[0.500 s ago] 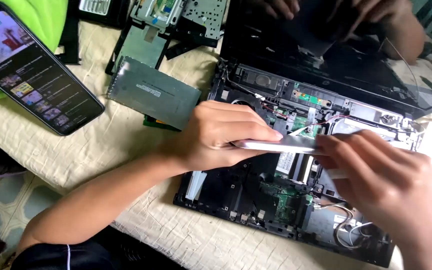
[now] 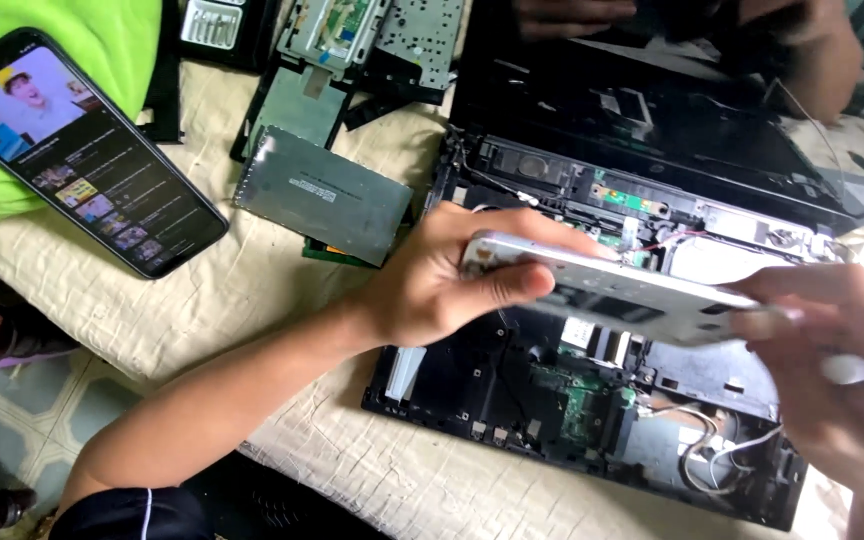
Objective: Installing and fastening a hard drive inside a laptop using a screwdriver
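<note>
Left hand (image 2: 442, 275) clamped on near-left end of silver drive (image 2: 617, 290) | right hand (image 2: 832, 370) pinching its far-right end | drive raised above opened laptop chassis (image 2: 512, 400) | long axis left-right, slightly tilted, hands equally close.

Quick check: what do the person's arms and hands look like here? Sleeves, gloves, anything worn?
Both hands are bare, no gloves. Left hand: no ring or watch visible, forearm uncovered to a dark short sleeve with a thin white line. Right hand: partly overexposed, nothing worn visible.
</note>
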